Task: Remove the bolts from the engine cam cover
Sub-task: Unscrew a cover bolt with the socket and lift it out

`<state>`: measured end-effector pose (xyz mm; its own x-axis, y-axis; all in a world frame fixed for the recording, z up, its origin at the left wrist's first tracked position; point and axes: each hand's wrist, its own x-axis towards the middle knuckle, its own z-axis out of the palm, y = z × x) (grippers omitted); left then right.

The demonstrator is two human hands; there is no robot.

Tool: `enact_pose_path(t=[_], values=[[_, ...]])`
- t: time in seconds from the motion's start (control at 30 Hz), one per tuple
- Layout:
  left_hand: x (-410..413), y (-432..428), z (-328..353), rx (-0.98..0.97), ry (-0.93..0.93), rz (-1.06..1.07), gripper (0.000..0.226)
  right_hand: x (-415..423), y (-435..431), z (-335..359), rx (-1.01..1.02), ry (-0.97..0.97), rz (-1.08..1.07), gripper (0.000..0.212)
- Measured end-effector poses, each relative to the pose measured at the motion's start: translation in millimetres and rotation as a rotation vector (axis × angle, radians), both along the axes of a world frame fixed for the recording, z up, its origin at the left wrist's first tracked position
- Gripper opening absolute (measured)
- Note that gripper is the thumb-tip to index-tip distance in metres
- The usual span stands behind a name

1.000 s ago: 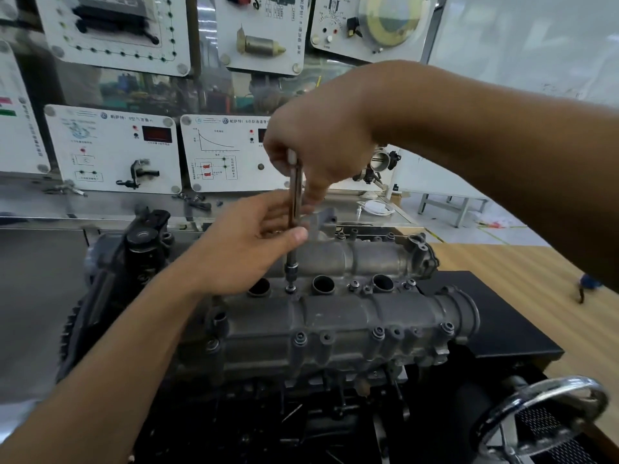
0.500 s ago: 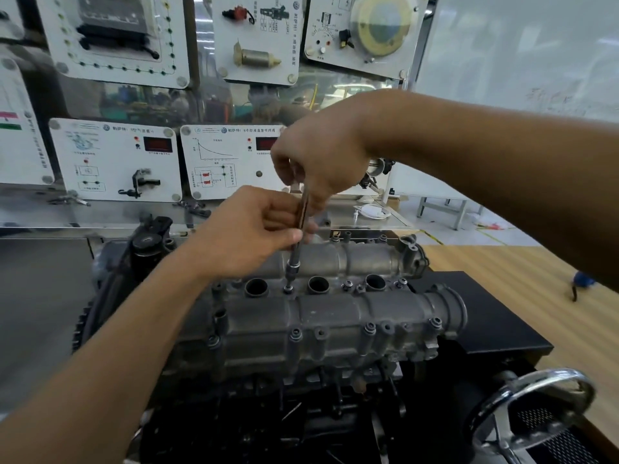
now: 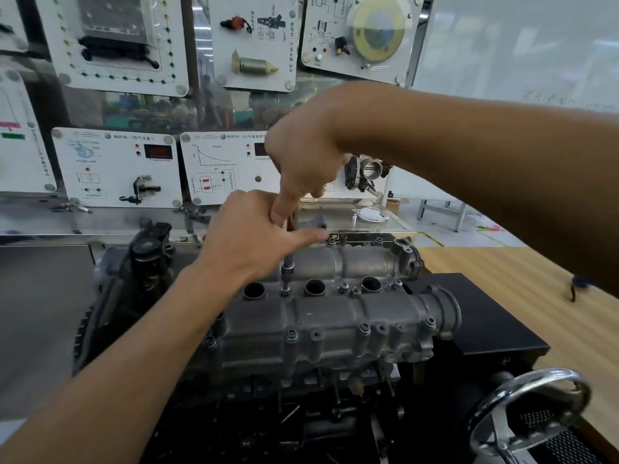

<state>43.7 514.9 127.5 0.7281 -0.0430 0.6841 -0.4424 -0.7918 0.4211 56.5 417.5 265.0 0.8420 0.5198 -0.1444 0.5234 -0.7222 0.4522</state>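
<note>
**Both hands on the driver over the cam cover**

We see the cam cover as rough grey cast metal, two rounded humps with three round open wells between them. Small bolts stud its near flange. Our right hand is curled closed around the top of a slim steel socket driver, which stands almost upright; its tip sits on a bolt in the valley between the first two wells. Our left hand pinches the shaft lower down, its other fingers stretched toward 3 o'clock.

At 3 o'clock the wooden tabletop lies bare. A black block touches the cover's end there. A chrome handwheel sits at 5 o'clock. White training panels wall off 12 o'clock, just behind the hands.
</note>
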Motion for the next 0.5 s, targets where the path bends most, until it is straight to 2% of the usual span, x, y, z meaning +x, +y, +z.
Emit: enact_pose_path(t=[0.07,0.13,0.17,0.2,0.27,0.33,0.37,0.4,0.47,0.5], values=[[0,-1,-1,-0.011,0.039,-0.019,0.048,1,-1,2,-0.027,-0.023,-0.007,0.048],[2,7,3,-0.013,0.275,-0.257,0.029,2,-2,2,-0.061,-0.043,0.032,0.037],[3,10,5,-0.047,0.36,-0.381,0.027,0,-2,2,-0.065,-0.061,0.064,0.032],[5,13,3,-0.084,0.364,-0.438,0.025,-1,-2,1,-0.079,-0.084,0.086,0.034],[5,7,3,-0.062,0.191,-0.277,0.018,-4,-2,-2,-0.076,-0.11,0.097,0.042],[5,-3,0,-0.029,0.007,-0.017,0.04,-4,-3,-4,0.004,-0.062,0.078,0.035],[5,-6,-2,-0.045,-0.028,0.031,0.045,-2,-3,-5,0.026,-0.039,0.055,0.034],[5,-7,-5,-0.077,0.007,-0.003,0.042,0,-5,-4,0.014,-0.036,0.037,0.035],[5,0,-4,-0.119,0.306,-0.287,0.026,0,-7,-3,-0.03,-0.05,0.056,0.031],[3,6,-2,-0.119,0.458,-0.431,0.031,0,-8,-4,-0.036,-0.056,0.069,0.025]])
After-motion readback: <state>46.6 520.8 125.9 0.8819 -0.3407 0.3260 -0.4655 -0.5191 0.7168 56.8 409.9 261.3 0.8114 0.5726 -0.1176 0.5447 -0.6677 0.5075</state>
